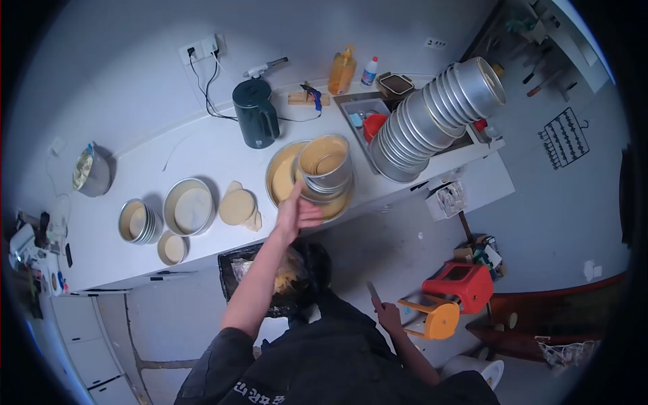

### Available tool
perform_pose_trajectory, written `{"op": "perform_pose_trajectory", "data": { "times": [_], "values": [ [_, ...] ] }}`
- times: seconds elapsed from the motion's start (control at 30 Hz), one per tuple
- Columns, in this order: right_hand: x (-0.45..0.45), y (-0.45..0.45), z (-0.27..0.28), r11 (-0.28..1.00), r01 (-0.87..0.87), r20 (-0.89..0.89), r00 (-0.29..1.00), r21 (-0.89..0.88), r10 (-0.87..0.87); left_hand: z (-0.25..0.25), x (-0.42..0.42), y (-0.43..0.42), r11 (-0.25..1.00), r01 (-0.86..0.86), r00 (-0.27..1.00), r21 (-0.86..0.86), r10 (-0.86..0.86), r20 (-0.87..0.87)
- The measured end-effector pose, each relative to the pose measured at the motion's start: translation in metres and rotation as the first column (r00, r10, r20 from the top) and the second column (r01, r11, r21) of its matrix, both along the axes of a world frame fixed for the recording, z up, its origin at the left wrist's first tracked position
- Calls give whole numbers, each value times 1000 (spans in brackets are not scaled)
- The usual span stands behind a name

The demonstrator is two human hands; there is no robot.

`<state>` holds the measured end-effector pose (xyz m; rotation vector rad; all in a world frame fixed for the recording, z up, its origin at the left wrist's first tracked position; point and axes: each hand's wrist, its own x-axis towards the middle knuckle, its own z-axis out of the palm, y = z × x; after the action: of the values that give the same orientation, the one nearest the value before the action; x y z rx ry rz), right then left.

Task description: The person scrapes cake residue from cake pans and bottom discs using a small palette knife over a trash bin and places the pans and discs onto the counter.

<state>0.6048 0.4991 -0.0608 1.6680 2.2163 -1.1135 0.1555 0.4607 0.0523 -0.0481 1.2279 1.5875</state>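
Observation:
My left hand (297, 214) reaches over the counter's front edge, thumb raised and fingers stretched out. It is right against a stack of round cake pans (325, 162); whether it bears any weight is unclear. The stack stands in a wide round pan (276, 181) with a tan inside. Down by my right side, my right hand (389, 317) is closed around the handle of a flat-bladed knife (372, 292), its blade pointing up. Left of the wide pan lies a round tan cake layer (237, 206) on paper with tabs sticking out.
More round pans (190, 206) stand on the left counter. A dark kettle (256, 115) is behind. A tall leaning column of nested pans (432, 125) rises beside the sink (356, 108). Below are a black-lined bin (229, 287), an orange stool (442, 318) and a red stool (466, 287).

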Motion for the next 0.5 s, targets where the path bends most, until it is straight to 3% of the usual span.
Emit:
{"op": "perform_pose_trajectory", "data": {
  "times": [0.1,0.17,0.2,0.27,0.37,0.4,0.43,0.5],
  "values": [
    [-17,24,-2,995,-42,-75,996,90,49,-16,-14,72,994,-97,985,-43,102,138],
    [-52,34,58,984,102,-73,991,-147,-113,-48,-24,86,987,-160,982,-29,162,94],
    [-55,40,60,982,103,-71,991,-156,-115,-56,-27,90,974,-227,973,-5,226,45],
    [-62,46,60,952,220,-245,931,-212,-269,-23,-19,79,957,-281,959,-70,278,-52],
    [-77,62,60,957,236,-371,885,-166,-283,22,-6,40,866,-493,852,-82,462,-246],
    [-86,66,65,976,201,-403,889,-88,-219,17,-9,15,885,-461,851,-57,423,-312],
    [-97,71,71,977,185,-403,890,-104,-212,17,-6,-4,838,-544,801,-41,504,-324],
    [-125,78,85,998,47,-494,869,53,-15,22,2,-47,813,-579,762,-54,517,-389]
  ]
}}
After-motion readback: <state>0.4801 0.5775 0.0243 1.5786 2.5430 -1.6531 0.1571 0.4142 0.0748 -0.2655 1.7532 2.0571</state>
